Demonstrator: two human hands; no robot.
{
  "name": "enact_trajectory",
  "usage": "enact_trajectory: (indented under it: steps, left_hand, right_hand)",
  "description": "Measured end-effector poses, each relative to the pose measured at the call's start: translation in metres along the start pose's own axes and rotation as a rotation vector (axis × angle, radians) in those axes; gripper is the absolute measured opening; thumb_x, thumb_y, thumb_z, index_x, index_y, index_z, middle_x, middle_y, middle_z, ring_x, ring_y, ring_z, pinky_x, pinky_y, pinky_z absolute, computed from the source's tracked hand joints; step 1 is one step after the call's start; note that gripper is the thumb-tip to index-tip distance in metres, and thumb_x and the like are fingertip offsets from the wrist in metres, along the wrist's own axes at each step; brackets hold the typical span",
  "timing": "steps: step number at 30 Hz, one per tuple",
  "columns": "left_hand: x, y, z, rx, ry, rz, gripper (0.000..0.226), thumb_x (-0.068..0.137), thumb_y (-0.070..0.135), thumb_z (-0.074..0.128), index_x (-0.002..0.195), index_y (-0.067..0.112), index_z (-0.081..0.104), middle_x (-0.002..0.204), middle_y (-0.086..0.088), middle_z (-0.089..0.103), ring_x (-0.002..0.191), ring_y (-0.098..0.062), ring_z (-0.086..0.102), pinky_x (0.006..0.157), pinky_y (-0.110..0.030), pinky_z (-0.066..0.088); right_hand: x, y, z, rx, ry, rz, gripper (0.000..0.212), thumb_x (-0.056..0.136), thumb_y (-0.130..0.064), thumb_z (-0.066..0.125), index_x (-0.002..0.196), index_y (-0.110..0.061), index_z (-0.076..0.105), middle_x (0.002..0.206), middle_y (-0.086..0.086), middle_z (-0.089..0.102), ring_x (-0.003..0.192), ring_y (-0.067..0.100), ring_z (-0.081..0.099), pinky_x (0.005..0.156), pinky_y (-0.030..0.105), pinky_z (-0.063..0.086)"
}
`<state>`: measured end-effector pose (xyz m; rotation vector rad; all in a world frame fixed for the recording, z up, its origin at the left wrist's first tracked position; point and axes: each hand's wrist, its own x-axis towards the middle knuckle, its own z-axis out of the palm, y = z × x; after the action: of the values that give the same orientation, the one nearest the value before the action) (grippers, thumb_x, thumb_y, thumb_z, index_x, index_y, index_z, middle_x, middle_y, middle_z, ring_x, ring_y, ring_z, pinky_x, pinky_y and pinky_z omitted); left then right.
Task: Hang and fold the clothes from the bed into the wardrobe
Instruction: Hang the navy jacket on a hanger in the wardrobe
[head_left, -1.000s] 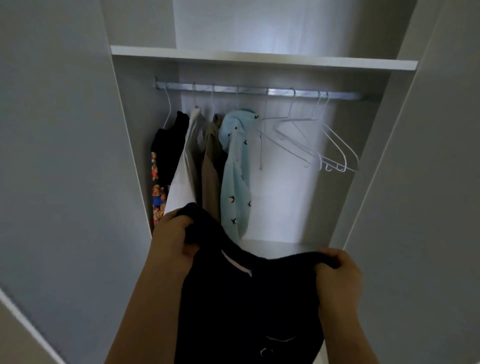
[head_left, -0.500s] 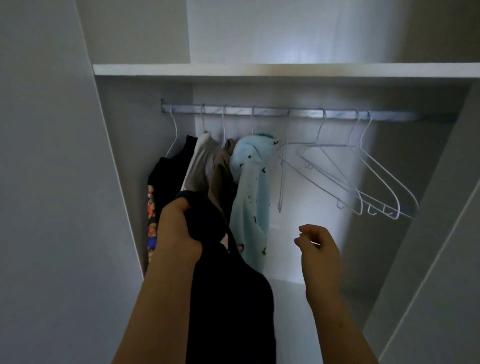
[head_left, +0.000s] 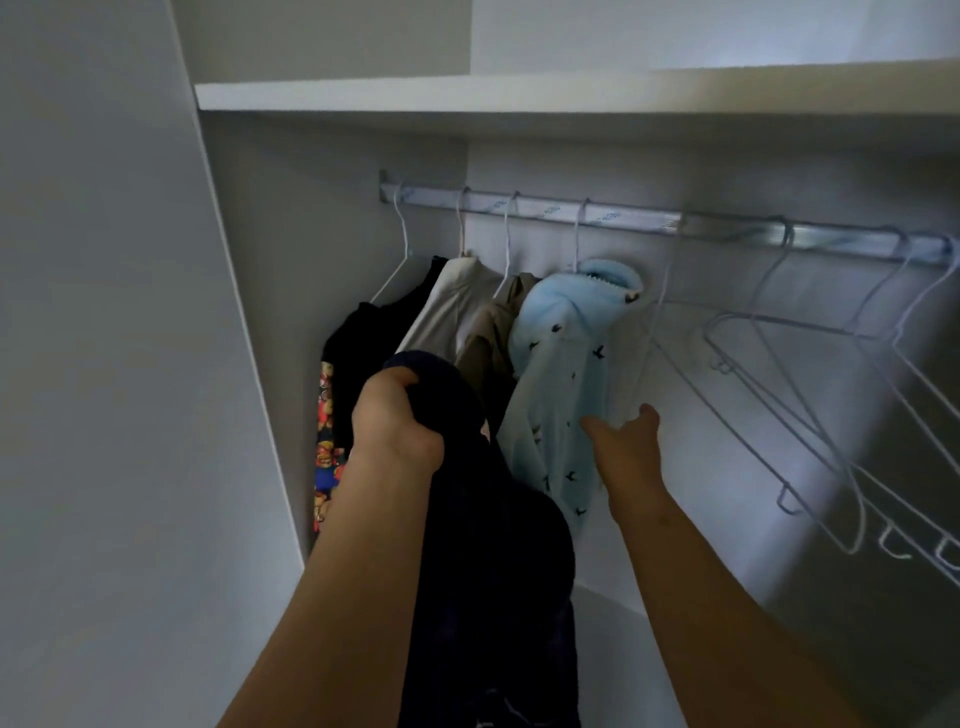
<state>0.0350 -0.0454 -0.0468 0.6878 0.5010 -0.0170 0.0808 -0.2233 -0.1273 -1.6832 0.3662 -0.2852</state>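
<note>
My left hand (head_left: 397, 421) grips a dark navy garment (head_left: 493, 561) by its top, and the cloth hangs down between my forearms. My right hand (head_left: 626, 447) reaches forward with fingers extended and empty, just right of the light blue garment (head_left: 558, 374) on the rail (head_left: 623, 221). The nearest empty white wire hanger (head_left: 660, 312) hangs just beyond my right fingertips. Left of the blue garment hang a beige one (head_left: 485, 332), a white one (head_left: 452, 301) and a black one with a cartoon print (head_left: 343, 353).
More empty white wire hangers (head_left: 810, 415) hang tilted at the right of the rail. A white shelf (head_left: 519, 91) runs above the rail. The wardrobe's side panel (head_left: 114, 364) stands close at the left, and its floor (head_left: 613, 649) shows below.
My right hand let go of the dark garment a second ago and has moved up and forward toward the hangers. The left hand has lifted the garment. The view has moved closer to the rail.
</note>
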Motion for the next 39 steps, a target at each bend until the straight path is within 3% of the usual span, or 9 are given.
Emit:
enact_trajectory:
  steps: [2,7,11,14,23,27,31,34,39]
  left_hand:
    - [0.007,-0.005,0.007,0.010,0.002,-0.014,0.038,0.093,0.014,0.045,0.130,0.006,0.049,0.125,-0.017,0.054,0.102,-0.034,0.053,0.075,-0.045,0.044]
    - [0.020,-0.018,0.017,0.029,-0.009,-0.040,0.036,0.095,0.014,0.042,0.129,0.006,0.050,0.127,-0.015,0.054,0.103,-0.030,0.053,0.078,-0.041,0.042]
    - [0.033,-0.017,0.021,0.007,0.006,-0.035,0.037,0.094,0.013,0.045,0.129,0.006,0.051,0.116,-0.011,0.056,0.098,-0.029,0.053,0.070,-0.039,0.044]
    - [0.039,-0.015,0.027,-0.004,0.013,-0.050,0.037,0.093,0.014,0.046,0.128,0.004,0.050,0.121,-0.016,0.055,0.098,-0.032,0.052,0.076,-0.040,0.043]
    - [0.076,-0.026,0.051,0.029,-0.010,-0.036,0.029,0.093,0.009,0.046,0.119,0.002,0.055,0.089,-0.014,0.058,0.067,-0.026,0.053,0.069,-0.037,0.045]
    - [0.083,-0.030,0.051,0.108,-0.013,-0.027,0.029,0.092,0.010,0.048,0.119,0.006,0.057,0.090,-0.012,0.060,0.063,-0.022,0.053,0.054,-0.032,0.044]
    - [0.079,-0.037,0.044,0.234,-0.171,-0.053,0.015,0.093,0.007,0.040,0.088,0.003,0.054,0.049,-0.007,0.051,0.037,-0.013,0.049,0.033,-0.015,0.040]
    - [0.078,-0.040,0.033,0.273,-0.242,-0.096,0.017,0.092,0.005,0.038,0.080,0.004,0.050,0.051,-0.004,0.046,0.038,-0.011,0.044,0.042,-0.020,0.041]
    - [0.070,-0.041,0.013,0.341,-0.280,-0.130,0.024,0.093,0.004,0.035,0.074,0.006,0.050,0.041,-0.004,0.048,0.030,-0.011,0.046,0.030,-0.013,0.038]
  right_hand:
    - [0.008,0.000,0.001,0.026,-0.014,-0.002,0.073,0.087,-0.014,0.060,0.146,-0.010,0.016,0.136,0.013,0.044,0.108,0.021,0.049,0.089,0.028,0.040]
    - [0.025,0.001,-0.008,0.152,0.052,-0.029,0.039,0.090,-0.004,0.047,0.128,-0.016,0.044,0.084,0.005,0.059,0.062,0.013,0.052,0.055,0.023,0.041]
    - [0.042,0.000,-0.016,0.165,0.156,-0.113,0.025,0.097,-0.014,0.039,0.113,-0.019,0.058,0.086,0.000,0.056,0.074,0.014,0.049,0.069,0.028,0.041]
    - [0.052,-0.005,-0.015,0.157,0.127,-0.133,0.028,0.096,-0.014,0.041,0.084,-0.035,0.056,0.075,-0.006,0.053,0.063,0.007,0.044,0.061,0.022,0.037]
    - [0.065,-0.006,-0.014,0.285,0.154,-0.142,0.018,0.091,-0.021,0.056,0.084,-0.035,0.065,0.062,-0.011,0.051,0.053,0.004,0.042,0.049,0.020,0.033]
    - [0.056,-0.004,-0.016,0.311,0.208,-0.188,0.023,0.088,-0.018,0.059,0.083,-0.040,0.061,0.061,-0.010,0.053,0.051,0.003,0.045,0.049,0.019,0.036]
    - [0.038,0.004,-0.017,0.262,0.213,-0.252,0.026,0.086,-0.015,0.061,0.081,-0.040,0.061,0.046,-0.017,0.051,0.043,0.000,0.043,0.046,0.016,0.039]
    - [0.020,0.013,-0.018,0.200,0.204,-0.282,0.021,0.087,-0.017,0.061,0.078,-0.036,0.062,0.043,-0.014,0.048,0.041,0.000,0.040,0.044,0.014,0.037]
    - [-0.013,0.029,-0.031,0.066,0.305,-0.252,0.015,0.086,-0.024,0.061,0.071,-0.026,0.062,0.044,-0.010,0.047,0.043,0.002,0.041,0.045,0.012,0.036]
